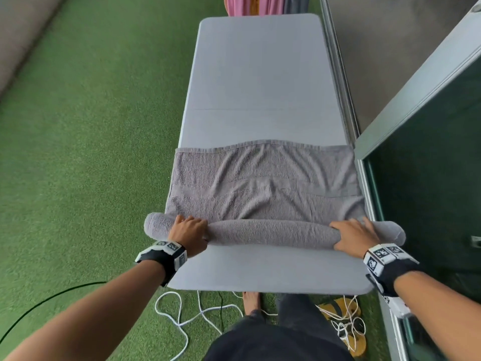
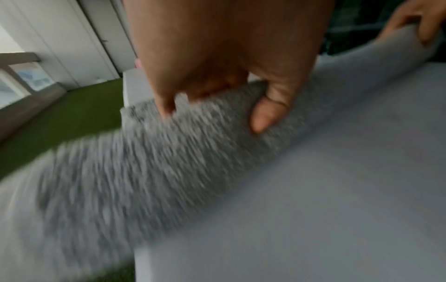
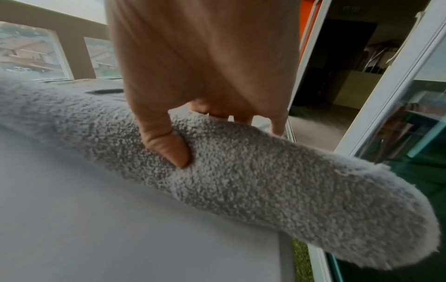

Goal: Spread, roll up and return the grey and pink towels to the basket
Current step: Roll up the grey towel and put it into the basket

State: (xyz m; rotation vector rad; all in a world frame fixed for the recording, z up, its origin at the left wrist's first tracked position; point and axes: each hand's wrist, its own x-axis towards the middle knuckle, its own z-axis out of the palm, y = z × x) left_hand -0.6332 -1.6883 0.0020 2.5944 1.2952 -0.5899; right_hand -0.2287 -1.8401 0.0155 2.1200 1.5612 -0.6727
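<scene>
Both grips, left hand (image 1: 189, 230) and right hand (image 1: 356, 234), are curling fingers and thumbs round the grey towel (image 1: 265, 183), rolling it away along the grey desk (image 1: 260, 74). Roughly half is looking rolled, the rest lying flat. Pink towel (image 1: 243, 5) is hanging beyond the far end, untouched; no basket showing. Green turf (image 1: 91, 139) is lying left, glass door (image 1: 429, 165) right.

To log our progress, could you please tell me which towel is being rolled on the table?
The grey terry towel, gripped by left hand and right hand; the pink cloth hangs beyond the table's far end.
</scene>
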